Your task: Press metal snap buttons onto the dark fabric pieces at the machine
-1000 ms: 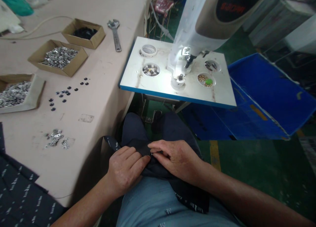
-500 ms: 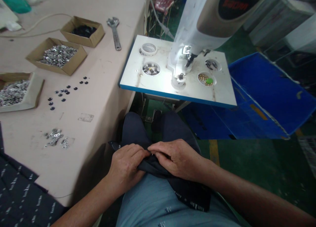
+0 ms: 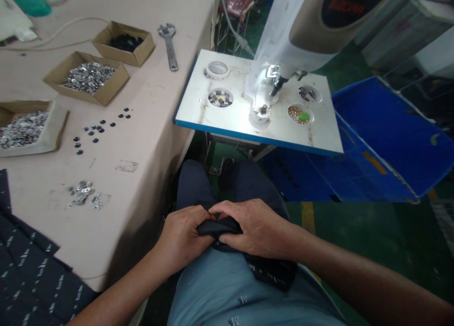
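Observation:
A dark printed cloth (image 3: 273, 270) lies bunched over the lap, its lettered end hanging to the right across the blue shirt. My left hand (image 3: 186, 231) grips the cloth's left part between thumb and fingers. Close beside it, my right hand (image 3: 253, 227) pinches the same cloth, thumb below and fingers above a raised fold. The fingertips of both hands nearly meet at the fold. Beyond the knees stands a press machine (image 3: 264, 94) on a white board with blue edges (image 3: 227, 133).
Left table (image 3: 149, 94) holds cardboard boxes of metal parts (image 3: 102, 96), a box of black pieces (image 3: 142, 54), a wrench (image 3: 170, 49), scattered dark caps (image 3: 101, 130), small metal rings (image 3: 83, 193) and dark printed fabric (image 3: 39, 278). A blue bin (image 3: 390, 132) stands right.
Both hands have shifted their grip, and a fold of cloth now stands up between them. The cloth's lettered end has drawn up slightly. The view has moved a little.

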Demonstrator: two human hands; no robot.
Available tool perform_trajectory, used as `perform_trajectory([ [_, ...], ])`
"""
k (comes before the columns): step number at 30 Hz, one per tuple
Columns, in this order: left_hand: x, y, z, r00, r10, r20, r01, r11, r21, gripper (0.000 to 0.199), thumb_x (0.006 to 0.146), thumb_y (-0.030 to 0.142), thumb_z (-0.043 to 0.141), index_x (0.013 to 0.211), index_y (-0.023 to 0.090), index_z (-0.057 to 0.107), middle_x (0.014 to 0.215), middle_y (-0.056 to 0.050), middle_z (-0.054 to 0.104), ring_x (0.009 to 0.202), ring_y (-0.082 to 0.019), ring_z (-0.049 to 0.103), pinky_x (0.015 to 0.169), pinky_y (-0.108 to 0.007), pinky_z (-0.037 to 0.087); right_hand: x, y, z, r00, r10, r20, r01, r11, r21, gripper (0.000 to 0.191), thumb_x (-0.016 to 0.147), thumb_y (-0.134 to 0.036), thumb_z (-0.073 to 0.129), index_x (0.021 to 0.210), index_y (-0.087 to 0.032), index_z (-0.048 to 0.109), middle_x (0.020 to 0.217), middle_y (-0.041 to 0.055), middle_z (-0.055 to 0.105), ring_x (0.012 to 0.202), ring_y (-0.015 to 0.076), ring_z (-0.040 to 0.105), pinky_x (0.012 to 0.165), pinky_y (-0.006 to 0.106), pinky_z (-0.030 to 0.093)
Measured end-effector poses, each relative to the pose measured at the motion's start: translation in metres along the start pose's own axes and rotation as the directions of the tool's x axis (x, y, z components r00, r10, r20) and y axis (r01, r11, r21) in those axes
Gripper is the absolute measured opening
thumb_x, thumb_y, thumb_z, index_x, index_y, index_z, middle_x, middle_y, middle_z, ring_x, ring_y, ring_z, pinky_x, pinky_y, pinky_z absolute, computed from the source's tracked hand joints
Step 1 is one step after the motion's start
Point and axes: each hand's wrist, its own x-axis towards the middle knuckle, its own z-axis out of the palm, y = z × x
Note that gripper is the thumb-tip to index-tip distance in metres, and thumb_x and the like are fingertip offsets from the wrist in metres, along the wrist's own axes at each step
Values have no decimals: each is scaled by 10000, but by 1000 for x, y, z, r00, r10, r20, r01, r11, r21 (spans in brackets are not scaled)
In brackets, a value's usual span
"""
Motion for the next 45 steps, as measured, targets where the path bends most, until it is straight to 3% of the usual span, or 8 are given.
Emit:
perform_trajectory([
  [6, 3, 2, -5, 972, -207, 115, 217, 972, -87, 44, 728, 179, 638, 699, 181, 671, 683, 20, 630, 660, -154, 607, 599, -252, 380, 4, -5, 6, 1000, 4, 27, -4, 999, -37, 609, 776, -318, 792, 1336, -240, 565, 1178, 49, 731, 1056, 258, 700, 882, 328, 477],
  [10, 4, 3, -6, 954, -252, 164, 277, 948, -155, 79, 741, 201, 637, 763, 180, 710, 725, 14, 663, 723, -172, 630, 630, -249, 392, 6, -1, 12, 1000, 3, -20, -4, 997, -71, 402, 881, -203, 640, 1280, -224, 598, 1132, 49, 741, 1019, 232, 707, 852, 308, 471],
  [14, 6, 0, -5, 932, -285, 227, 341, 899, -274, 111, 780, 253, 650, 782, 164, 717, 687, 26, 620, 664, -143, 569, 586, -228, 356, 13, 6, 12, 999, -20, -36, 18, 999, -40, 423, 858, -135, 600, 1273, -214, 615, 1084, 51, 749, 966, 216, 707, 838, 298, 474],
  [19, 13, -4, -14, 885, -256, 388, 439, 733, -519, 266, 792, 368, 727, 906, 128, 741, 704, 30, 603, 625, -103, 483, 595, -217, 346, 26, 6, -4, 999, -54, 2, 53, 986, 156, 475, 784, -65, 590, 1239, -190, 643, 1137, 49, 732, 1003, 194, 682, 891, 294, 482],
  [26, 15, -3, -32, 838, -196, 509, 517, 580, -629, 321, 762, 416, 778, 861, 127, 678, 691, 40, 533, 594, -78, 401, 574, -212, 310, 38, 3, -25, 990, -26, 136, -29, 920, 390, 476, 759, -77, 626, 1225, -172, 632, 868, -26, 697, 690, 99, 601, 650, 201, 461],
  [30, 16, -1, -30, 836, -214, 506, 529, 562, -636, 359, 738, 440, 788, 759, 135, 600, 633, 64, 423, 557, -62, 308, 525, -207, 225, 40, 5, -26, 984, 19, 180, -96, 900, 425, 485, 750, -81, 627, 1228, -165, 620, 769, -52, 638, 602, 77, 529, 544, 175, 395],
  [37, 20, 8, -24, 840, -324, 436, 543, 510, -667, 443, 655, 513, 822, 717, 125, 618, 613, 43, 481, 543, -62, 363, 517, -197, 257, 46, 12, -29, 983, 50, 177, -123, 894, 430, 434, 751, -128, 665, 1182, -170, 630, 776, -41, 644, 598, 81, 528, 540, 177, 388],
  [45, 21, 3, -14, 866, -370, 336, 484, 452, -749, 342, 603, 415, 833, 681, 128, 665, 570, 48, 537, 509, -71, 434, 520, -210, 328, 59, 13, -37, 951, 109, 288, -221, 893, 392, 358, 772, -216, 687, 1125, -179, 639, 821, -11, 687, 665, 126, 581, 564, 204, 401],
])
